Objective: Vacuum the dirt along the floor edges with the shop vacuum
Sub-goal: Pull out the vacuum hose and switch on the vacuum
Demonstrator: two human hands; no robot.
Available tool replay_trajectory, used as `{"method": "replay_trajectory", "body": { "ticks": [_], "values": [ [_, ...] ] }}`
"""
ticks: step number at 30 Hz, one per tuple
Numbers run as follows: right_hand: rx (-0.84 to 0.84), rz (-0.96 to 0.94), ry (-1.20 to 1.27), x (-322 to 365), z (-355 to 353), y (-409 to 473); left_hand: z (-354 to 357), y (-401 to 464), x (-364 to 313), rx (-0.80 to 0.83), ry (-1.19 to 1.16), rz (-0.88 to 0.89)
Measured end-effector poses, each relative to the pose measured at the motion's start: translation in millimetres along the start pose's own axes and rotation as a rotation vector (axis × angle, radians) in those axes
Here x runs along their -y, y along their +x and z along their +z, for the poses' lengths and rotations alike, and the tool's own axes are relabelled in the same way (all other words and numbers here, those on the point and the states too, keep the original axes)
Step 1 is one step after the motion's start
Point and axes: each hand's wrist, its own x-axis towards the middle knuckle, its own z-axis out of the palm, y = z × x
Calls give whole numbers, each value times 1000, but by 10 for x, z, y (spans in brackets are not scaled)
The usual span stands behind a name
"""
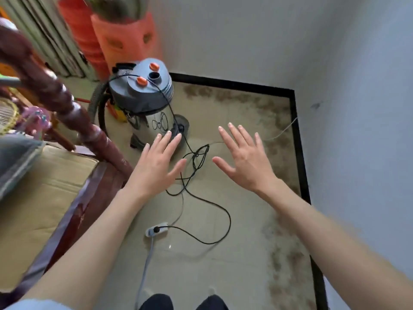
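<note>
Head view: hands spread, vacuum untouched

I hold my left hand (156, 166) and right hand (243, 157) flat, fingers spread, gripping nothing. Grey-lidded steel-drum shop vacuum (145, 101) stands upper centre, probably heavy; I'd grab its ribbed grey hose (95, 101). Brown dirt (281, 139) lines the right edge.

This is a lived-in room of a home, seen at one corner. Pale floor tiles (201, 253) run to a black skirting (299, 139) under plain white walls (245, 36). A turned wooden bed post (67, 104) and a cardboard-covered bed edge (44, 198) fill the left side. Stacked orange plastic stools (125, 41) stand at the far wall beside a folded screen (44, 34). A power strip (156, 230) lies on the tiles.
</note>
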Motion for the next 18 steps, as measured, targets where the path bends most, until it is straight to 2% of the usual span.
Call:
{"method": "replay_trajectory", "body": {
  "ticks": [4, 8, 13, 18],
  "values": [
    [-66, -29, 15, -44, -936, -105, -677, -19, -586, -107, -77, 23],
    [-92, -65, 2, -64, -1429, -124, -999, -87, -848, -96, -79, 21],
    [-128, -99, 3, -66, -1649, -12, -1193, -5, -837, -65, -10, 11],
    [-56, -83, -39, -158, -1548, 273, -1154, 342, -748, -55, -4, -18]
  ]
}}
